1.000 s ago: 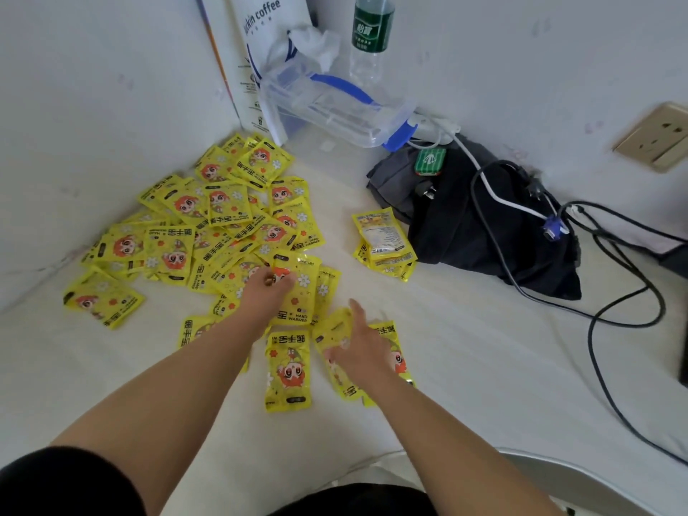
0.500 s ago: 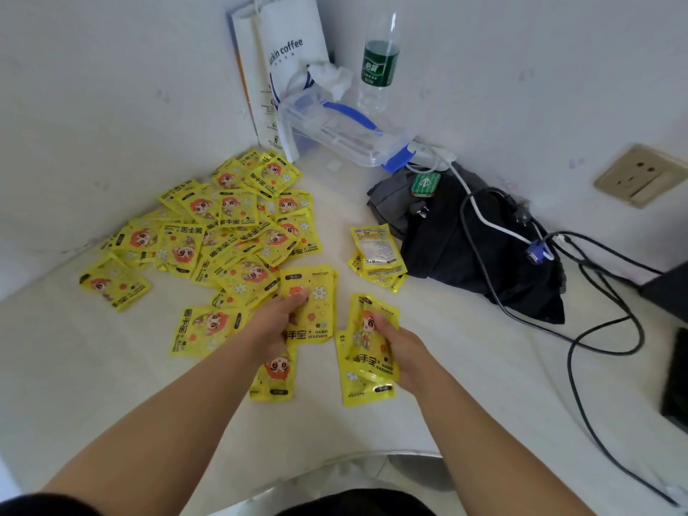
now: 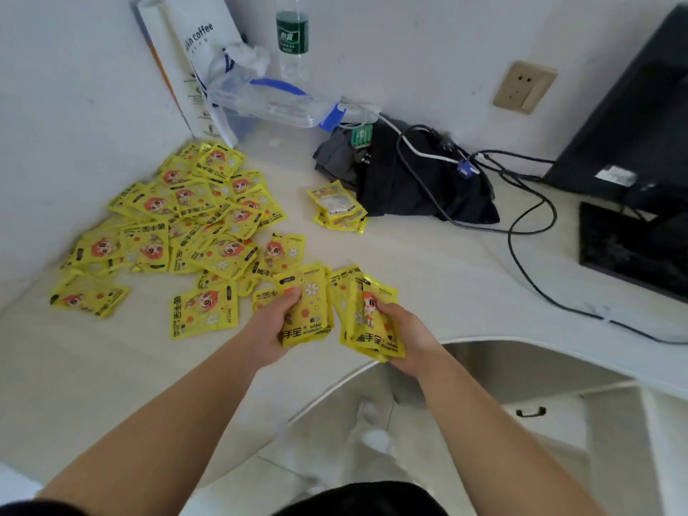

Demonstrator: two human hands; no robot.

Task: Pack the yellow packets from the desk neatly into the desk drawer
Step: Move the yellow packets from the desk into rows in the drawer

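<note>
Several yellow hand-warmer packets [image 3: 193, 225] lie scattered in the left corner of the white desk [image 3: 428, 277]. A small stack of packets [image 3: 337, 204] rests face down near the black cloth. My left hand [image 3: 273, 324] grips a yellow packet [image 3: 307, 309] by its left edge, just above the desk's front edge. My right hand [image 3: 405, 338] holds a small bundle of packets [image 3: 368, 320] fanned upright. The two hands are side by side, a little apart. A closed drawer front with a black handle [image 3: 530, 412] shows below the desk at the right.
A white paper coffee bag [image 3: 201, 50], a clear plastic box [image 3: 268, 102] and a water bottle [image 3: 292, 35] stand at the back. Black cloth [image 3: 417, 184] with cables [image 3: 521, 232] lies mid-desk. A black monitor [image 3: 640, 117] stands on the right, under a wall socket [image 3: 525, 87].
Both hands took packets off the desk and drew them back toward the front edge. The view swung right, bringing the monitor and drawer handle into sight.
</note>
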